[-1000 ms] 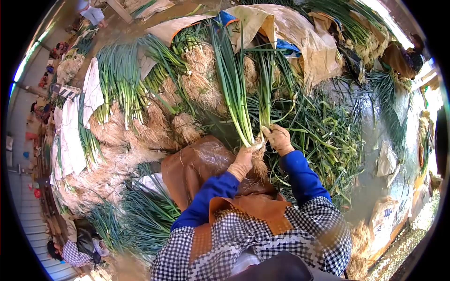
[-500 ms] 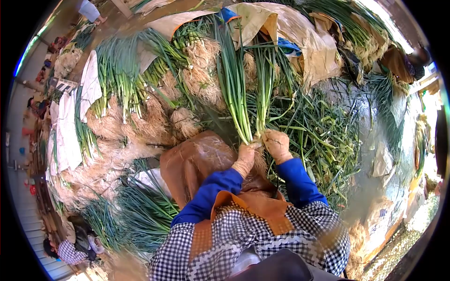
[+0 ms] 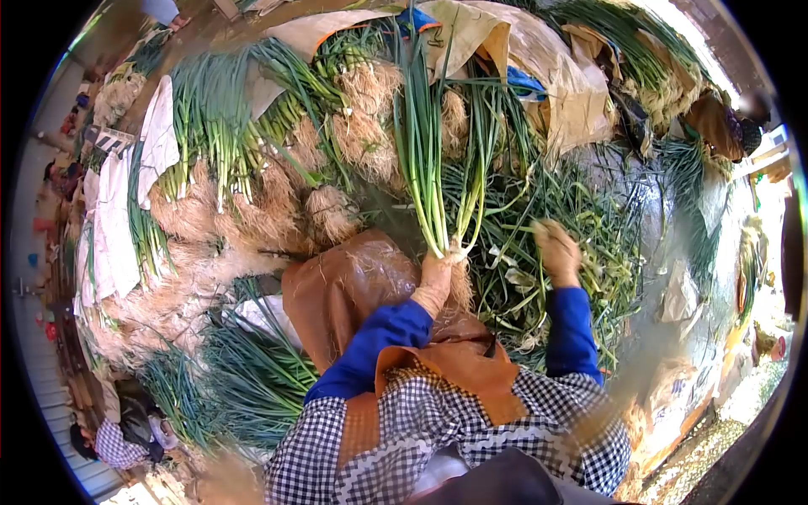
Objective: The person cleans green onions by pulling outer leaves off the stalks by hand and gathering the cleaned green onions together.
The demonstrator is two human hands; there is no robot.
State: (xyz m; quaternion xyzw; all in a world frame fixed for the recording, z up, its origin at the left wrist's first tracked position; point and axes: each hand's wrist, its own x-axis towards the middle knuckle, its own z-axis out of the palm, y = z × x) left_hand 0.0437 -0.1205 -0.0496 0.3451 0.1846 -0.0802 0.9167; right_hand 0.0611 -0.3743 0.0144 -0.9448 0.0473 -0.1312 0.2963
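Observation:
A bunch of green onions [image 3: 433, 181] stands fanned out in front of me, leaves pointing away and pale roots hanging below. My left hand [image 3: 434, 280] is wrapped round its white lower ends. To the right, my right hand [image 3: 557, 252] is raised over a heap of loose green leaves [image 3: 589, 240], apart from the bunch. Its fingers are curled together near a thin pale stalk; whether they hold it is unclear. A brown apron [image 3: 349, 286] covers my lap under the left hand.
Bundled onions with long roots [image 3: 210, 126] lie at the left, beside a white cloth [image 3: 114, 236]. More green onions [image 3: 261, 379] lie at lower left. Beige sheeting [image 3: 564, 84] is at the top. A person [image 3: 122, 442] sits at lower left; another person [image 3: 724, 122] is at upper right.
My right hand has left the base of the bunch and moved right over the leaf heap. My left hand still grips the bunch, whose stalks have spread slightly.

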